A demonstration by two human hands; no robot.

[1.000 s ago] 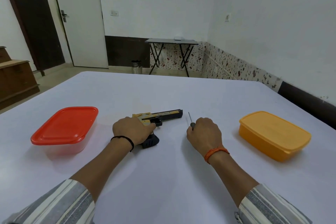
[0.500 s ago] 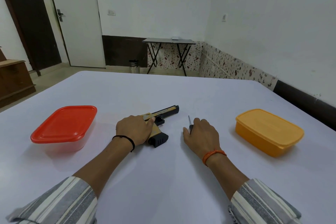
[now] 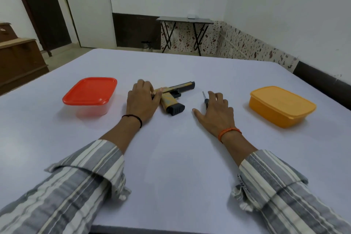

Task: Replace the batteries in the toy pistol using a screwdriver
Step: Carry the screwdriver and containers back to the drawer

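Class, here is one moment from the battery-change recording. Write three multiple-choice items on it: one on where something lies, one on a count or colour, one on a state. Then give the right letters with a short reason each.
1. Where does the toy pistol lie on the table?
A. Inside the yellow box
B. Between the red-lidded box and the screwdriver
C. Right of the yellow box

2. How many lidded boxes stand on the table?
A. One
B. Two
C. Four

3. What is the state of the right hand?
A. Fingers spread flat over the screwdriver handle
B. Lifting the screwdriver in a fist
C. Holding a lid

Answers:
1 B: the pistol lies right of the red-lidded box and left of the screwdriver, with the left hand touching its rear.
2 B: only the red-lidded box and the yellow box.
3 A: the fingers lie straight and the shaft rests on the table.
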